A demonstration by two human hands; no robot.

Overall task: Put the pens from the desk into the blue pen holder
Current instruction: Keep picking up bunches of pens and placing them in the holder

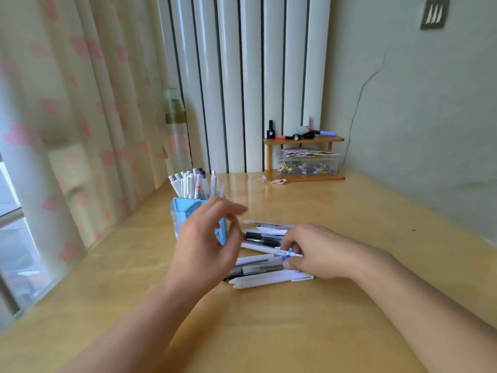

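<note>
The blue pen holder (180, 211) stands left of centre on the wooden desk (269, 332), with several white pens (188, 183) upright in it. My left hand (207, 243) hovers just in front of the holder, fingers apart, holding nothing, and hides part of it. A pile of white and black pens (265, 275) lies on the desk to the right of that hand. My right hand (314, 251) rests on the pile, its thumb and fingers pinching a white pen with a blue band (287, 253).
A small wooden shelf (304, 141) with a clear box of clips and small bottles stands at the back against the radiator. A tall bottle (176, 130) stands by the curtain at the left. The wall runs along the desk's right edge.
</note>
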